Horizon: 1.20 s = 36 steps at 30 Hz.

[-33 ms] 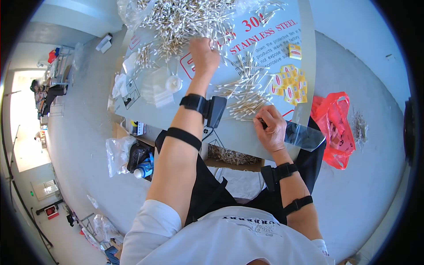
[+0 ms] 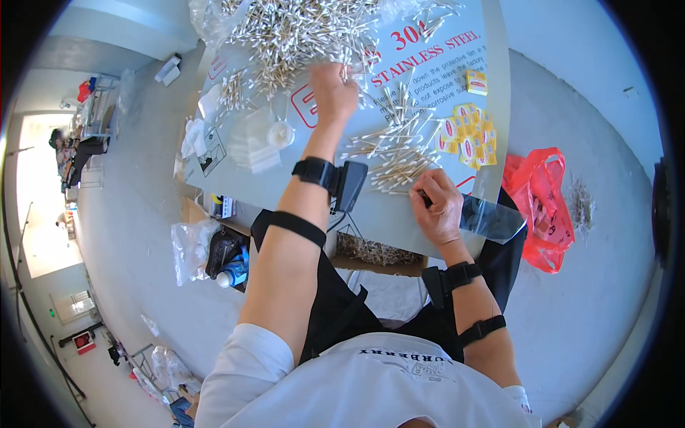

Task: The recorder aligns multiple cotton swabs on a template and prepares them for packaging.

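My left hand (image 2: 333, 93) reaches to the near edge of a large heap of cotton swabs (image 2: 285, 36) at the far side of the table. Its fingers are curled in, slightly blurred and partly hidden; white swab tips show beside them. My right hand (image 2: 440, 208) rests closed at the table's near right. A small dark thing shows between its thumb and forefinger, too little visible to name. Just beyond it a smaller, loose group of cotton swabs (image 2: 399, 153) lies spread out, with several tips near my fingers.
Yellow packets or labels (image 2: 467, 135) and a small yellow box (image 2: 477, 82) lie at the right. Left of centre are clear plastic bags (image 2: 255, 146) and a white round item (image 2: 280, 135). Below the table stands an open carton (image 2: 378, 253); a red plastic bag (image 2: 546, 214) is at right.
My left hand has shifted slightly to the right and nearer to me at the heap's edge. My right hand has stayed in place.
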Each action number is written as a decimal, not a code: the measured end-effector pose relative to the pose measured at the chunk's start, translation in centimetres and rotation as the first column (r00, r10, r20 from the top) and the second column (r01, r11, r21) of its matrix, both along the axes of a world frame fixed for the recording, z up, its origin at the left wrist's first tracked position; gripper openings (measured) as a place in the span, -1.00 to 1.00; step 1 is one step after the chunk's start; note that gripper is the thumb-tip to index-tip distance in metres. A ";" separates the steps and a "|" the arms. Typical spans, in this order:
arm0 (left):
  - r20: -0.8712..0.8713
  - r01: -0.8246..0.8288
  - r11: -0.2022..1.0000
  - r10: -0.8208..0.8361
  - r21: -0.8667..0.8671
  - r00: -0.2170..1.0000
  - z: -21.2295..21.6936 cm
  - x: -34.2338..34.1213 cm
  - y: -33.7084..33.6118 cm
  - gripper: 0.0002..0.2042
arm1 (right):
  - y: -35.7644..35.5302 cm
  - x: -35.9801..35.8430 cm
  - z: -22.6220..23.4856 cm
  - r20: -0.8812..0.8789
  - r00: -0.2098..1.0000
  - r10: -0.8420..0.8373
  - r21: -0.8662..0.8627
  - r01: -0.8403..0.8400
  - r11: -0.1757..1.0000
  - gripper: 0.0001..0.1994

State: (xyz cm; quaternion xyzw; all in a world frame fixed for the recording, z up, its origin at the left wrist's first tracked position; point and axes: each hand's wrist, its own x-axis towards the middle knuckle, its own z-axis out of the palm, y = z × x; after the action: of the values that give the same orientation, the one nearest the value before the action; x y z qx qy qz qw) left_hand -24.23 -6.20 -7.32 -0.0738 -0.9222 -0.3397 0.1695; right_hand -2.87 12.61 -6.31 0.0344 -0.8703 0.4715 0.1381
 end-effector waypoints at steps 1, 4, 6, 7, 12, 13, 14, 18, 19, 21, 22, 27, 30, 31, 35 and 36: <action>0.043 -0.054 0.997 0.052 0.060 0.998 0.6 1.4 0.7 -0.80 | -0.1 0.0 0.0 0.000 1.000 0.001 0.000 -0.001 1.000 -0.87; 0.100 -0.014 0.910 -0.030 0.414 0.994 0.0 2.8 0.8 -0.78 | -0.2 -0.1 0.2 -0.005 1.000 0.004 -0.005 -0.004 1.000 -0.88; 0.214 -0.070 0.827 -0.062 0.558 0.975 0.6 3.9 0.9 -0.75 | 0.0 0.0 0.0 -0.001 1.000 0.000 0.003 0.000 1.000 -0.88; 0.314 -0.145 0.721 -0.105 0.677 0.944 0.8 4.3 0.7 -0.73 | 0.0 0.0 0.0 -0.002 1.000 0.002 0.010 -0.002 1.000 -0.88; 0.206 -0.111 0.824 -0.006 0.555 0.979 0.2 5.2 -2.8 -0.65 | -0.5 0.0 0.2 -0.003 1.000 0.011 -0.009 -0.011 1.000 -0.89; 0.171 -0.091 0.909 0.022 0.406 0.985 0.4 5.2 -2.8 -0.64 | -0.4 0.0 0.1 0.005 1.000 0.008 -0.009 -0.008 1.000 -0.89; 0.173 -0.089 0.909 0.019 0.408 0.985 0.5 5.4 -2.6 -0.64 | -0.3 0.1 0.1 0.006 1.000 0.006 -0.007 -0.006 1.000 -0.89; -0.049 -0.026 0.991 0.033 0.130 0.998 1.9 6.1 -0.9 -0.68 | -0.1 0.1 0.0 0.007 1.000 -0.001 -0.003 0.001 1.000 -0.89; -0.058 -0.021 0.982 0.033 0.188 0.998 2.1 6.2 -0.4 -0.69 | -0.1 0.1 0.0 0.008 1.000 0.000 -0.013 0.000 1.000 -0.89; -0.046 -0.059 0.998 0.060 0.035 0.997 2.5 6.3 0.6 -0.69 | -0.2 0.1 0.0 0.009 1.000 0.003 -0.007 -0.003 1.000 -0.89; -0.036 -0.091 0.989 0.088 -0.120 0.996 2.6 6.4 1.1 -0.68 | -0.1 0.2 0.0 0.012 1.000 0.003 -0.002 -0.003 1.000 -0.90; 0.138 -0.043 0.986 0.066 -0.164 0.988 2.6 5.9 1.4 -0.75 | -0.2 0.0 0.2 -0.006 1.000 0.003 -0.015 -0.003 1.000 -0.90; 0.138 -0.042 0.999 0.037 0.032 0.990 2.2 5.1 0.3 -0.88 | -0.4 0.0 0.3 0.003 1.000 0.008 -0.020 -0.008 1.000 -0.90; 0.167 -0.053 0.997 0.043 0.055 0.985 2.2 4.8 0.1 -0.89 | -0.3 0.0 0.3 0.013 1.000 0.007 -0.017 -0.007 1.000 -0.90; 0.199 -0.065 0.994 0.047 0.085 0.979 1.9 4.4 -1.0 -0.90 | -0.1 0.1 0.1 0.007 1.000 -0.003 -0.003 0.003 1.000 -0.89; 0.181 -0.087 0.993 0.072 0.076 0.981 1.7 4.3 -1.4 -0.90 | -0.1 0.1 0.1 -0.001 1.000 -0.003 0.000 0.003 1.000 -0.89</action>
State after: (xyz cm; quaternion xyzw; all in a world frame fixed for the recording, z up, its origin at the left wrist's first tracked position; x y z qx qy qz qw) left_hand -19.96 -7.60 -5.62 0.0011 -0.9208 -0.3763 0.1029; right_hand -2.79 12.50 -6.23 0.0333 -0.8703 0.4713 0.1391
